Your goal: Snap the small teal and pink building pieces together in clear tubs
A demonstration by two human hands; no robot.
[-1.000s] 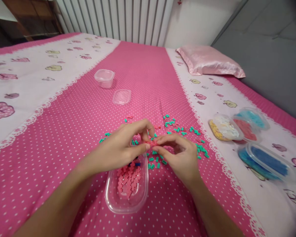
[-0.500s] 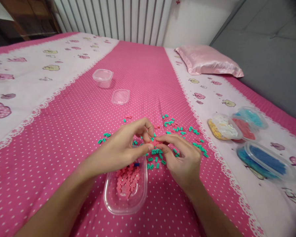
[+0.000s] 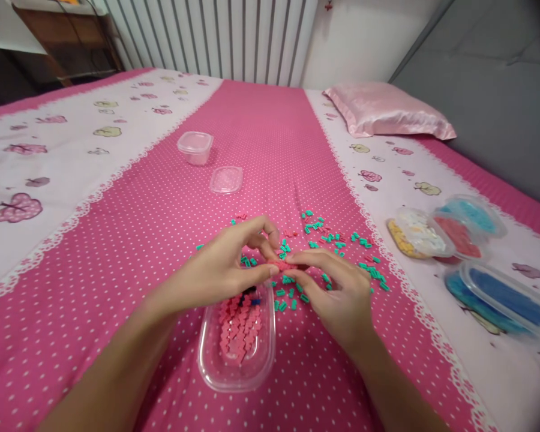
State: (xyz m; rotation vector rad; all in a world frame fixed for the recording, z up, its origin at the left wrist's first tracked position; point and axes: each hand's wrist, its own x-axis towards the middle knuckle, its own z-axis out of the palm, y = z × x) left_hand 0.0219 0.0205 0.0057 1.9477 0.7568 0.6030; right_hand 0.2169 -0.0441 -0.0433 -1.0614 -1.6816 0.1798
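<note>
Between the fingertips of both hands is a small piece of joined pink building blocks, partly covered by the fingers. My left hand pinches its left end with the thumb below, and my right hand pinches its right end between thumb and forefinger. Under my left hand stands a clear plastic tub. Rows of joined pink blocks lie in it, along with a dark blue piece. Loose green blocks and a few pink ones are scattered on the bedspread around and beyond the hands.
Farther off stand a clear lidded box and a loose clear lid. To the right sit tubs of yellow and white pieces, red pieces, light blue pieces and dark blue pieces. A pink pillow lies at the back right.
The view has shifted slightly, so the things on the bed appear a little farther right. Both hands keep their pinch on the pink piece, with the fingers only slightly moved.
</note>
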